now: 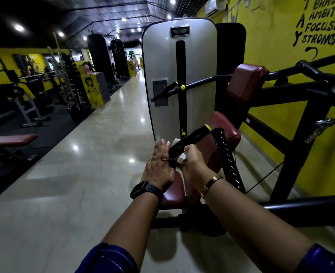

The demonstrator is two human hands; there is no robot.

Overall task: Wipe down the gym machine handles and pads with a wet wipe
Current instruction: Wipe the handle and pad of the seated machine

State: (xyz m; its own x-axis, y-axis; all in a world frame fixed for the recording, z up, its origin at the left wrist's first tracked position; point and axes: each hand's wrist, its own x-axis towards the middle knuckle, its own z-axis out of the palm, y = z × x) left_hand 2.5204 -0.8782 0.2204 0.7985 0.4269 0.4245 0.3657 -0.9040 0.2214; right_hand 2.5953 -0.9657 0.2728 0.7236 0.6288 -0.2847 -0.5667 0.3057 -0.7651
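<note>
A black handle [190,139] with a yellow end cap sticks out over the machine's dark red seat pad [226,131]. My right hand [192,164] grips the handle's near end with a white wet wipe [182,157] wrapped under its fingers. My left hand [158,164] lies flat against the handle's left side, fingers straight. A second dark red pad [245,81] sits higher up on the black frame, and another red pad [173,192] lies below my wrists. A far handle [165,91] with yellow tip crosses the grey weight-stack cover [162,62].
The machine's black frame [300,134] and a curved black bar [228,160] stand to the right against a yellow wall. A polished floor aisle [83,174] runs on the left. Benches and dumbbell racks [30,103] line the far left side.
</note>
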